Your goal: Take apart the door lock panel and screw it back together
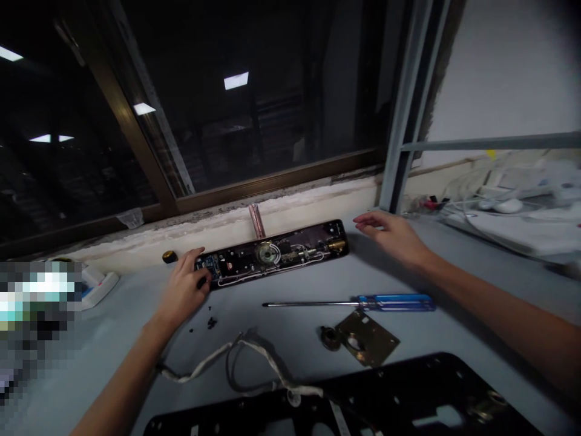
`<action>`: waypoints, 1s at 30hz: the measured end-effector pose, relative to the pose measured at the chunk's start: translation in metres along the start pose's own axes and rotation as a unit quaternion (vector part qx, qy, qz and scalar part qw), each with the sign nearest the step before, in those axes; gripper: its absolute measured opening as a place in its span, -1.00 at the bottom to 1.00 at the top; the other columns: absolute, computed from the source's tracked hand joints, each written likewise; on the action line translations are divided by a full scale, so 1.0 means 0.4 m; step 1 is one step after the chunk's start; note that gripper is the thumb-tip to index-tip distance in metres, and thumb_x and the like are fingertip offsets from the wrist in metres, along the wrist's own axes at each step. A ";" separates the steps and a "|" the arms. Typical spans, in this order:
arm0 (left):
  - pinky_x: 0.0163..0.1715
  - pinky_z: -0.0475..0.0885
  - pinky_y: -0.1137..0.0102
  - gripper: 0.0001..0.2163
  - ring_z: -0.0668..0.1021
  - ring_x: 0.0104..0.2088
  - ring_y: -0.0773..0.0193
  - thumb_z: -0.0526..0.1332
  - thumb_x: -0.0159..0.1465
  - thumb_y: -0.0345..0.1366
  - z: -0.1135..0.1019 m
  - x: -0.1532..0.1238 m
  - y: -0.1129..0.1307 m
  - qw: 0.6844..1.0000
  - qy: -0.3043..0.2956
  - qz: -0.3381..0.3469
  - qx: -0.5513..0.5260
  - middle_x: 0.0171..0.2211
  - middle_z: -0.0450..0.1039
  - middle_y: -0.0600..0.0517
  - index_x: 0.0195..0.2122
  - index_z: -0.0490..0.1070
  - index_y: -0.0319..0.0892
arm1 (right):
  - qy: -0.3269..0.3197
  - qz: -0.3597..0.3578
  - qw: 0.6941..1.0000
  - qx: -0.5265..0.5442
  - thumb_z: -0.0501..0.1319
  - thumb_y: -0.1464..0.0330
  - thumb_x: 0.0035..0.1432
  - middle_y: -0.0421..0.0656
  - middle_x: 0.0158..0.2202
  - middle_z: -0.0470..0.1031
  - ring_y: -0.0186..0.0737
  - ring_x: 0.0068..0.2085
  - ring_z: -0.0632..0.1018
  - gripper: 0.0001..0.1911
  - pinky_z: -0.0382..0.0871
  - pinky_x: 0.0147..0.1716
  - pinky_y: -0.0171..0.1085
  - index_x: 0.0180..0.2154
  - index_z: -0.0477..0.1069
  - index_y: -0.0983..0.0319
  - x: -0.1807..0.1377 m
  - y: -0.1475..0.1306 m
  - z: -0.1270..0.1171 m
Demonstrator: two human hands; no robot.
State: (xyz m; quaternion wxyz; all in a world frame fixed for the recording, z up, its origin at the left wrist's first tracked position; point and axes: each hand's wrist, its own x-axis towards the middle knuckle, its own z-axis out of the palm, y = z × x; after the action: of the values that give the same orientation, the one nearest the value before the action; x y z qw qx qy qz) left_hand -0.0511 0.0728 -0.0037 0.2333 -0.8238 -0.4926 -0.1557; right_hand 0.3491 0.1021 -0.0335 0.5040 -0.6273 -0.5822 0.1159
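Note:
A long black door lock panel (295, 257) lies back-side up near the wall, with wires, a circuit board and a brass-coloured part showing inside. From its back edge a copper-coloured handle (256, 221) sticks out. My left hand (187, 280) grips the panel's left end, thumb at the near edge and fingers over the far one. Just off the right end, my right hand (388, 233) holds nothing, fingers stretched out. Nearer to me lies a blue-handled screwdriver (394, 303), its tip pointing left. Several small dark screws (211, 323) lie below my left hand.
A metal plate (370, 339) and a round metal part (330, 338) lie below the screwdriver. Wrapped cable (267, 357) runs to a large black plate (245, 418) in front. A black-and-gold knob (169, 257) stands by the wall. White devices and cables (503, 206) fill the right.

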 end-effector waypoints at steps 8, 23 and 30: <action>0.10 0.18 0.18 -0.89 0.21 0.12 -0.04 0.12 0.01 -0.44 0.026 -0.005 0.017 0.998 0.036 -0.056 0.001 0.08 0.16 -0.14 -0.55 0.43 -0.20 | 0.006 0.004 1.000 0.005 0.10 0.33 -0.06 -0.09 -0.34 0.50 -0.14 -0.27 0.47 -0.81 0.29 -0.23 -0.16 -0.36 0.41 0.22 0.010 0.014 0.001; 0.00 0.26 0.14 -0.91 0.22 0.11 -0.05 0.11 -0.04 -0.50 0.031 0.017 0.077 0.974 0.056 -0.217 -0.014 0.04 0.21 -0.17 -0.55 0.27 -0.17 | -0.018 0.003 1.000 0.005 0.07 0.30 -0.08 -0.06 -0.35 0.50 -0.07 -0.28 0.49 -0.78 0.32 -0.24 -0.11 -0.36 0.39 0.22 0.010 0.033 0.017; -0.05 0.28 0.12 -0.90 0.21 0.10 -0.03 0.09 -0.02 -0.51 0.019 0.030 0.098 0.969 0.026 -0.247 0.000 0.03 0.21 -0.13 -0.53 0.30 -0.17 | -0.053 0.015 0.998 0.023 0.05 0.28 -0.03 -0.07 -0.31 0.49 -0.08 -0.27 0.50 -0.72 0.34 -0.22 -0.12 -0.24 0.35 0.20 0.009 0.041 0.045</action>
State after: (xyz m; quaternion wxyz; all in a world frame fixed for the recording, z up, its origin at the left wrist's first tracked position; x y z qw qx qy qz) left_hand -0.0107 0.0698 -0.0133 0.2007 -0.6725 -0.6743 -0.2296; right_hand 0.3473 0.1172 -0.0530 0.4851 -0.6175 -0.5955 0.1697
